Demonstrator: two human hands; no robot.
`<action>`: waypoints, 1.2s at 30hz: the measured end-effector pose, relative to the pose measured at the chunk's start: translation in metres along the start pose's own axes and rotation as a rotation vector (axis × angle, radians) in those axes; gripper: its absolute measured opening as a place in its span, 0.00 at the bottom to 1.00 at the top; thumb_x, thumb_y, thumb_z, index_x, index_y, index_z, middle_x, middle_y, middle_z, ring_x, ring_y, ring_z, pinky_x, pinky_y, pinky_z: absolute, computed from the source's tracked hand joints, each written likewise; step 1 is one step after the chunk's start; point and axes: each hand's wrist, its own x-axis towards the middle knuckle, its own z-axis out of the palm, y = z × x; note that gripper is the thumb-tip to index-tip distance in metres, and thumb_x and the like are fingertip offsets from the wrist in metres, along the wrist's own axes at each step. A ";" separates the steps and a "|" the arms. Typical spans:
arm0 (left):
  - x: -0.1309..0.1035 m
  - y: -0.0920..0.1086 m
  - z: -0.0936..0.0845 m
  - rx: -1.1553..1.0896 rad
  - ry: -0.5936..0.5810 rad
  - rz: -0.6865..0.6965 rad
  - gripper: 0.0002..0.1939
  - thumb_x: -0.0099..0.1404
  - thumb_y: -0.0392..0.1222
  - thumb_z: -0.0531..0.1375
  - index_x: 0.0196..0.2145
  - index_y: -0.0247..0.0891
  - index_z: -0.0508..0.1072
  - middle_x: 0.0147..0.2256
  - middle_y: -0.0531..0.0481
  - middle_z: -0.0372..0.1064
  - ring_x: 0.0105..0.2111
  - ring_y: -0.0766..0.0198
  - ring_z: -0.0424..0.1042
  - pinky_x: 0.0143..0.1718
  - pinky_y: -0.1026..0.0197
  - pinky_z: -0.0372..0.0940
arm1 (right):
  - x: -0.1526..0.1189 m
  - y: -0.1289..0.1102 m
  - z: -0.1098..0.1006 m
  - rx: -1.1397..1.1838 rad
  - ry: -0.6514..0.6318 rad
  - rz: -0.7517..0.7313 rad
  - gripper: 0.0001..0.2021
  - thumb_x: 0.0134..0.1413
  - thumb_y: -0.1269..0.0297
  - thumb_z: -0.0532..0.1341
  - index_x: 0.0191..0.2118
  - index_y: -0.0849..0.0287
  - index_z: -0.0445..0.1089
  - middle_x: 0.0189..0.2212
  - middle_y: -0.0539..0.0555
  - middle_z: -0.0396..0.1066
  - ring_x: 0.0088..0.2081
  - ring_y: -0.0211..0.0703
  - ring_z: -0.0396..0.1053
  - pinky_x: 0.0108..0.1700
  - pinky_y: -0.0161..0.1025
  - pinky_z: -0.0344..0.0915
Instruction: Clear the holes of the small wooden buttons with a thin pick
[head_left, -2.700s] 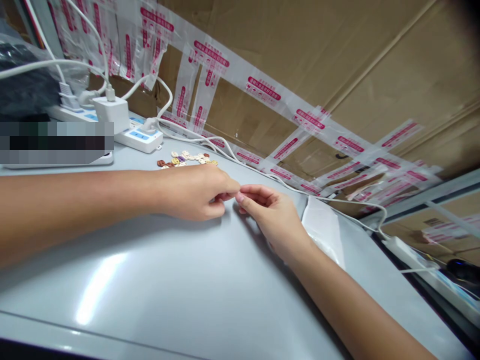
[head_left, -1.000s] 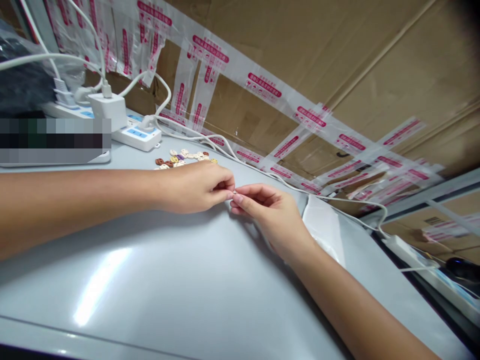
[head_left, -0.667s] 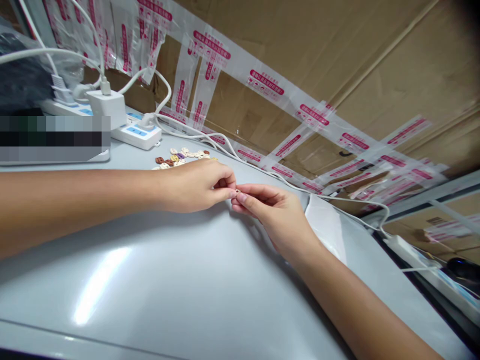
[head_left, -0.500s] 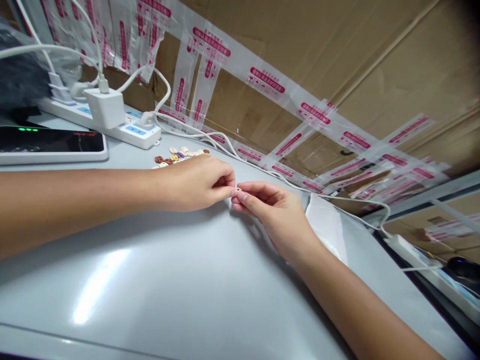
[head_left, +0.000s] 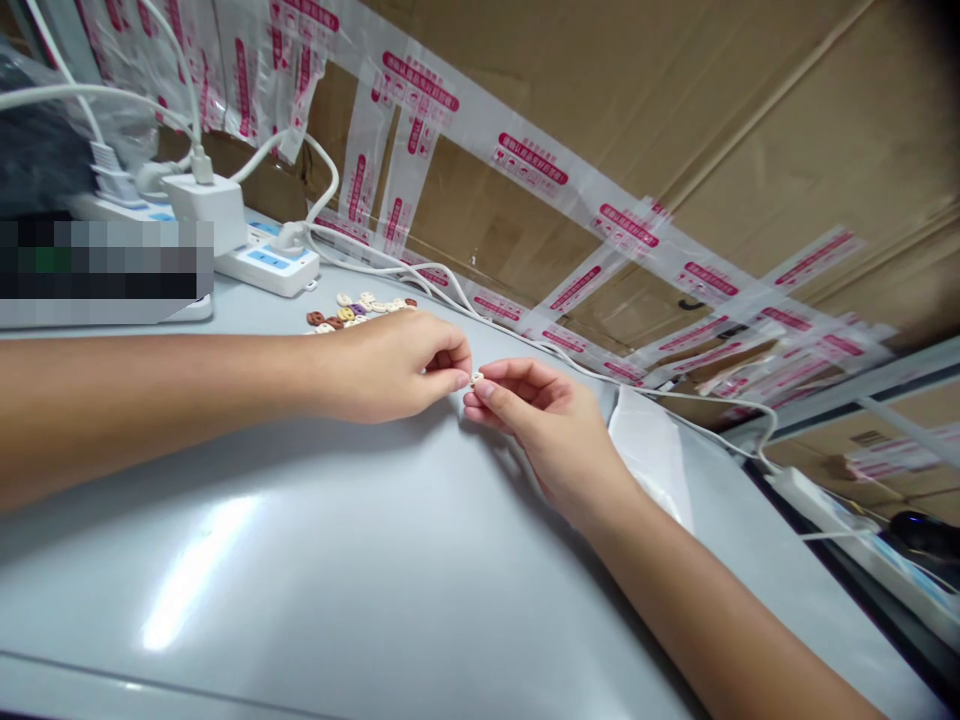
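My right hand (head_left: 559, 425) pinches a small cream-coloured bead-like piece (head_left: 477, 379) between thumb and fingertips. Its exact kind is too small to make out. Right beside it, my left hand (head_left: 401, 365) has its thumb and fingers pressed together; whatever they hold is hidden from me. The two sets of fingertips almost meet above the grey tabletop (head_left: 322, 560). Behind my left wrist lies a cluster of small pretzel-like pieces (head_left: 358, 310) in cream, brown, yellow and purple, partly covered by the arm.
A white power strip (head_left: 270, 262) with a plugged-in adapter (head_left: 206, 212) stands at the back left, near a partly blurred-out device. White cables (head_left: 450, 280) run along a taped cardboard box (head_left: 480, 210). A white plastic sheet (head_left: 651, 450) lies right of my right hand.
The cream piece shows a little more clearly at my right fingertips, with a slight gap from the left thumb. Both hands have otherwise stayed nearly in place.
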 end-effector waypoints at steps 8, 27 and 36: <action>0.000 0.000 -0.001 -0.005 -0.006 -0.021 0.10 0.64 0.41 0.57 0.37 0.39 0.78 0.31 0.55 0.76 0.28 0.67 0.68 0.32 0.64 0.56 | 0.000 0.000 0.001 0.001 0.005 -0.006 0.16 0.39 0.60 0.77 0.33 0.59 0.75 0.29 0.50 0.77 0.32 0.38 0.77 0.43 0.41 0.77; -0.002 -0.003 0.003 0.053 0.027 0.010 0.11 0.65 0.47 0.56 0.34 0.44 0.79 0.29 0.57 0.76 0.29 0.66 0.69 0.30 0.63 0.56 | -0.002 0.004 0.001 0.111 -0.050 0.072 0.10 0.44 0.65 0.76 0.34 0.59 0.78 0.34 0.51 0.80 0.36 0.35 0.77 0.45 0.31 0.75; -0.002 -0.005 0.004 0.094 0.040 0.081 0.12 0.64 0.45 0.55 0.33 0.42 0.79 0.29 0.56 0.76 0.29 0.66 0.71 0.32 0.62 0.58 | -0.002 0.003 0.003 0.182 -0.070 0.103 0.09 0.44 0.67 0.75 0.33 0.61 0.78 0.32 0.51 0.80 0.36 0.34 0.78 0.45 0.30 0.76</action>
